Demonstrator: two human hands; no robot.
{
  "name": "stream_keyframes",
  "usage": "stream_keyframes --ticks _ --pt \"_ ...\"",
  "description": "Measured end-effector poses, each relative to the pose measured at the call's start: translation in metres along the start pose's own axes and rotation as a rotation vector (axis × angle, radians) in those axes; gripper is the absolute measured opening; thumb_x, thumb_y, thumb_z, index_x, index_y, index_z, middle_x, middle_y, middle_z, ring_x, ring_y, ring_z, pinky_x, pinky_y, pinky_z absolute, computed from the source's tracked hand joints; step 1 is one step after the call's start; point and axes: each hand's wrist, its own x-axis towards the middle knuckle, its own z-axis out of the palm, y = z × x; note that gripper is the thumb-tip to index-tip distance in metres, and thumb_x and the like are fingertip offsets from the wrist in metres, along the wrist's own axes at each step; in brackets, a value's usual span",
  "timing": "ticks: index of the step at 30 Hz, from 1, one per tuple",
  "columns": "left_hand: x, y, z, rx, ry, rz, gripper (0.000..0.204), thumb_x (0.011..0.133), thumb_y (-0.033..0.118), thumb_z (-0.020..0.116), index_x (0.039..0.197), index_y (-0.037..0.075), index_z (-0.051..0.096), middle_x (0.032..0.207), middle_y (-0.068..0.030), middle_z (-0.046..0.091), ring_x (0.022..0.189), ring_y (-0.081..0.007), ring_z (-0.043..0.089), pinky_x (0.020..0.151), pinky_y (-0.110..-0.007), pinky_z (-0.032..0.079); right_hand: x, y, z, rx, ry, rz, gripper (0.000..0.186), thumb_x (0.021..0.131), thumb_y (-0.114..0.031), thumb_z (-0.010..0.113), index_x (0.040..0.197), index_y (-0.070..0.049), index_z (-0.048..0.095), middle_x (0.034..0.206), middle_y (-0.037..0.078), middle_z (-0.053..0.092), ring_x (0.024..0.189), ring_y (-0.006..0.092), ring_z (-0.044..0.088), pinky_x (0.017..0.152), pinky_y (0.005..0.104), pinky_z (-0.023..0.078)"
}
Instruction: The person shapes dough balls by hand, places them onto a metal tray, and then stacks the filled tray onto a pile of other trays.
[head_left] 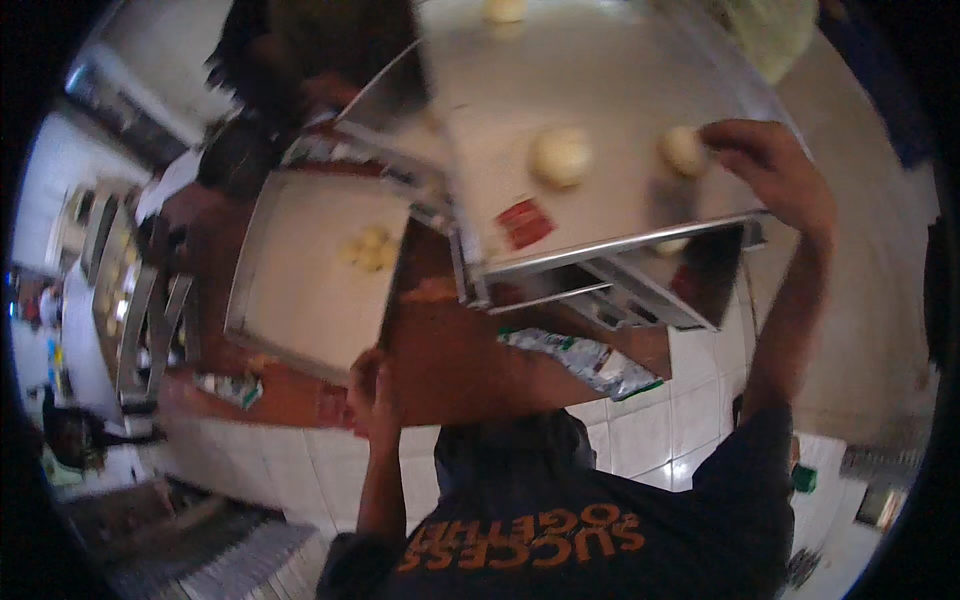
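My right hand [765,165] grips a pale dough ball [683,150] at the right of the raised metal tray [610,90], which rests over other stacked trays [680,285]. Another dough ball [560,157] sits on it, near a red printed sheet [523,222], with one more at the far edge. My left hand [375,395] has its fingers curled at the near corner of a lower tray [295,255] on the left; what they hold is unclear. That tray holds a cluster of small dough pieces [372,250].
A brown table [450,370] carries a crumpled plastic packet [580,360]. A person in dark clothing [250,55] is at the back left. More metal trays [130,330] stand at the far left, and a pale plastic bag [760,30] is at the back right.
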Motion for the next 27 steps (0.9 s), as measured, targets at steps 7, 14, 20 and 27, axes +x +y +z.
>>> stream_keyframes --ticks 7,14,20,27 --pt "0.119 -0.081 -0.033 0.175 0.056 -0.135 0.036 0.077 0.009 0.060 0.111 0.003 0.048 0.097 -0.0127 0.057 0.089 -0.0160 0.054 0.077 -0.028 0.043 -0.085 -0.088 0.047 0.079 1.016 0.134 0.031 0.086 -0.010 0.043 0.115 0.000 0.046 0.114 0.009 0.052 0.105 0.0186 0.049 0.088 0.0277 0.039" --pt "0.213 -0.124 0.030 1.110 0.038 0.517 0.055 0.064 0.005 0.060 0.116 0.007 0.041 0.109 -0.0174 0.049 0.105 -0.0338 0.043 0.083 -0.045 0.040 -0.082 -0.192 0.227 0.545 0.194 -0.119 0.025 0.067 0.000 0.062 0.091 -0.002 0.059 0.090 0.015 0.058 0.083 0.0277 0.058 0.070 0.0326 0.046" --pt "0.257 -0.148 -0.003 1.169 -0.348 0.605 0.049 0.066 0.012 0.060 0.114 0.013 0.046 0.113 -0.0143 0.047 0.109 -0.0324 0.041 0.084 -0.046 0.040 -0.123 -0.168 0.321 0.691 0.027 0.185 0.022 0.070 -0.001 0.059 0.092 -0.002 0.057 0.085 0.015 0.059 0.076 0.0275 0.059 0.062 0.0324 0.047" --pt "0.290 -0.107 -0.070 1.469 -0.653 0.249 0.032 0.069 0.016 0.060 0.101 0.013 0.059 0.094 -0.0120 0.055 0.089 -0.0291 0.055 0.078 -0.040 0.045 -0.158 -0.129 0.360 0.672 -0.056 0.257 0.012 0.076 -0.004 0.055 0.087 0.000 0.058 0.085 0.011 0.060 0.071 0.0207 0.058 0.061 0.0300 0.045"
